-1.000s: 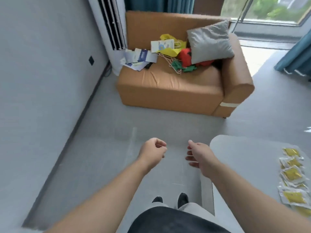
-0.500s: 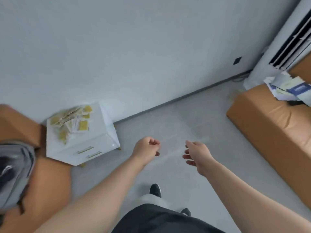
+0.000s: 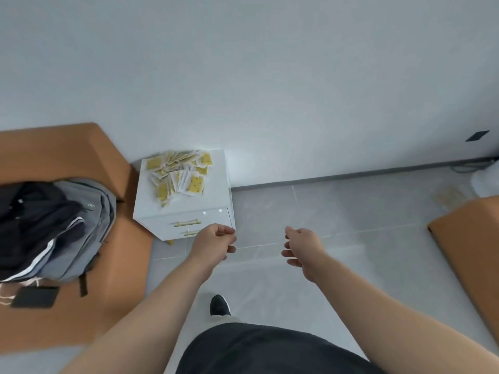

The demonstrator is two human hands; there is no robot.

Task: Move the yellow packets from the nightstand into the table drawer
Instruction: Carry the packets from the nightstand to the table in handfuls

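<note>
A heap of several yellow packets (image 3: 179, 174) lies on top of a small white nightstand (image 3: 213, 184) against the wall, left of centre. The nightstand has two drawers with thin gold handles (image 3: 187, 223). My left hand (image 3: 214, 242) hovers in front of the nightstand's lower right corner, fingers loosely curled and holding nothing. My right hand (image 3: 301, 245) is out over the floor to the right, fingers loosely apart and holding nothing. The table with its drawer is out of view.
A tan sofa (image 3: 67, 157) stands left of the nightstand with a grey backpack (image 3: 81, 228) and dark clothes on it. Another tan seat (image 3: 469, 252) juts in at the right. Grey tiled floor (image 3: 337, 211) lies between them. My shoe (image 3: 219, 305) shows below.
The view has swung left from the sofa and table to the wall and nightstand. The nightstand now sits nearer and more central. Both hands stay held out, holding nothing.
</note>
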